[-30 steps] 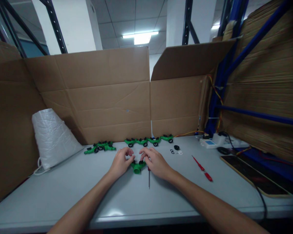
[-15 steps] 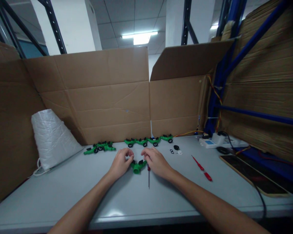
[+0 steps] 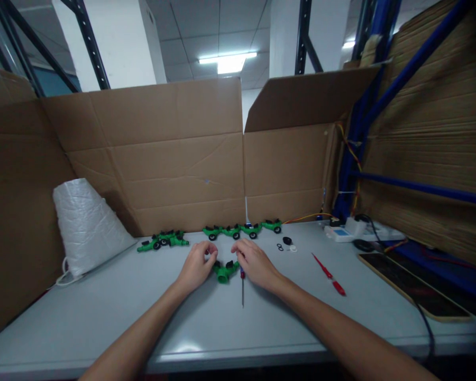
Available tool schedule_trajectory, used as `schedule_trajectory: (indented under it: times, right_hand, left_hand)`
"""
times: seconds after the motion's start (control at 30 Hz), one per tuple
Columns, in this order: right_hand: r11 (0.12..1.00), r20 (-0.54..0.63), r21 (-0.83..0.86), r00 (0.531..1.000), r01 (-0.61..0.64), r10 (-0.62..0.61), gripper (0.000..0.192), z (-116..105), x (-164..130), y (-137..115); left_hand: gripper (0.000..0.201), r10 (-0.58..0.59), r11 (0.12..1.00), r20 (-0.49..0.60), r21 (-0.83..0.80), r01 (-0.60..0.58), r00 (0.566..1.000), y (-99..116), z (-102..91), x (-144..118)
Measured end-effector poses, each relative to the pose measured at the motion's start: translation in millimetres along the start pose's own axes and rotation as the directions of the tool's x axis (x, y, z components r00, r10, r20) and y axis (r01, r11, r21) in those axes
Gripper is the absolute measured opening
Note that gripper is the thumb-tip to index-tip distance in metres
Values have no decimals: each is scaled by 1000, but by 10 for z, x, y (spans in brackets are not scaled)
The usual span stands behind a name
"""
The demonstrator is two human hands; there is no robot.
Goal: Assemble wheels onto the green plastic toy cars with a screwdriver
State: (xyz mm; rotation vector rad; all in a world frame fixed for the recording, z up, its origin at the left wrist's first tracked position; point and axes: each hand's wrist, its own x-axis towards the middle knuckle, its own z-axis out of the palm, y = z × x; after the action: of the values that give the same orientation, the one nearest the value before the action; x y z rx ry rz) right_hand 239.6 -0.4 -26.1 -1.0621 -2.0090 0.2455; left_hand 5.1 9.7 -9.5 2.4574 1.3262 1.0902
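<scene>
A green plastic fitting (image 3: 223, 271) with a black knob lies on the grey table (image 3: 206, 323) between my hands. My left hand (image 3: 196, 267) pinches its left end with curled fingers. My right hand (image 3: 254, 263) rests on its right side, fingers bent over the black knob. A thin screwdriver (image 3: 242, 288) lies on the table under my right hand, tip pointing toward me.
Two groups of green fittings (image 3: 163, 239) (image 3: 241, 229) line the cardboard wall (image 3: 162, 159). Small black rings (image 3: 284, 243) and a red screwdriver (image 3: 329, 275) lie to the right. A white sack (image 3: 83, 225) stands left. Cables, a power strip (image 3: 357, 231) and a dark tablet (image 3: 412, 286) are at right.
Both hands stay on the green fitting with only slight finger shifts; my right hand has drawn a little toward the fitting. The view barely moved.
</scene>
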Motion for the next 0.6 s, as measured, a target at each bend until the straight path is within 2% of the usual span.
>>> schedule_trajectory:
  times: [0.6]
  right_hand:
    - [999,30,-37,999,32,-31,28,-21,4,-5]
  left_hand:
    - [12,23,1000,-15,9,-23,1000,9,0,-10]
